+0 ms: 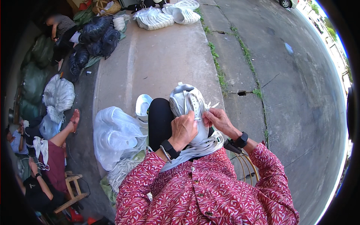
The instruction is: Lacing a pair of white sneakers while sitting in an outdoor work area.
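Note:
A white sneaker (181, 100) rests on my lap, against my dark trouser leg. My left hand (184, 129) is closed over the shoe's near left side, and a short white lace end sticks out beside its fingers. With thumb and fingers pinched together, my right hand (219, 120) grips a white shoelace (213, 106) at the shoe's right side, by the eyelets. Across my lap, below both hands, lies a bundle of loose white laces (204, 147). What my left fingers hold underneath is partly hidden.
At my left stand a clear plastic bag (118, 135) of white items, another white shoe (143, 106) and a heap of laces (125, 170). Farther left, people sit near a wooden stool (73, 189). Black bags (95, 37) and bundled white shoes (153, 18) lie ahead.

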Available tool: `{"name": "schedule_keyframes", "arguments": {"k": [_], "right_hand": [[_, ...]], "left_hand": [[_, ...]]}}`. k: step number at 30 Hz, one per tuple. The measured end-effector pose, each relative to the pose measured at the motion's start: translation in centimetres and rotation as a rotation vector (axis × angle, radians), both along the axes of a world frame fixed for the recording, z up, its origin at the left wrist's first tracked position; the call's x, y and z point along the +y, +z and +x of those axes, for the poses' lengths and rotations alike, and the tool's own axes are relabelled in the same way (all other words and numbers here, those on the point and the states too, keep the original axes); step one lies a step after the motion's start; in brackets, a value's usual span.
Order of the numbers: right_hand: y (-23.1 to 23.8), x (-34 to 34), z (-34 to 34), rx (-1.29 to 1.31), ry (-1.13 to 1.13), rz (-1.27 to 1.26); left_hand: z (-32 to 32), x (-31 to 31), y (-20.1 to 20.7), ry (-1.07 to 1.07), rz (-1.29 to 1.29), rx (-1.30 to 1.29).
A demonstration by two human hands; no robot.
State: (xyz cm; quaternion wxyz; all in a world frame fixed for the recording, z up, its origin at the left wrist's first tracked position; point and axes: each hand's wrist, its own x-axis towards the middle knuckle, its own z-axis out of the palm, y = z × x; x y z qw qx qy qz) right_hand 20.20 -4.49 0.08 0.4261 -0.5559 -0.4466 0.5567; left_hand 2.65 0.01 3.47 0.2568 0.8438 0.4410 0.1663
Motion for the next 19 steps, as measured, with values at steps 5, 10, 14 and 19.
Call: {"name": "schedule_keyframes", "arguments": {"k": [5, 10, 14, 19], "right_hand": [[-0.3, -0.7, -1.2, -0.129, -0.019, 0.019], [0.0, -1.0, -1.2, -0.117, 0.027, 0.038], [-0.2, -1.1, -1.4, -0.142, 0.053, 0.085], [-0.2, -1.0, -1.2, -0.289, 0.113, 0.242]], "left_hand": [[0.0, 0.1, 0.0, -0.032, -0.035, 0.019], [-0.5, 0.4, -0.3, -0.087, -0.038, -0.064], [-1.0, 0.2, -0.1, -0.168, -0.059, -0.153], [-1.4, 0.2, 0.1, -0.212, -0.08, -0.094]]}}
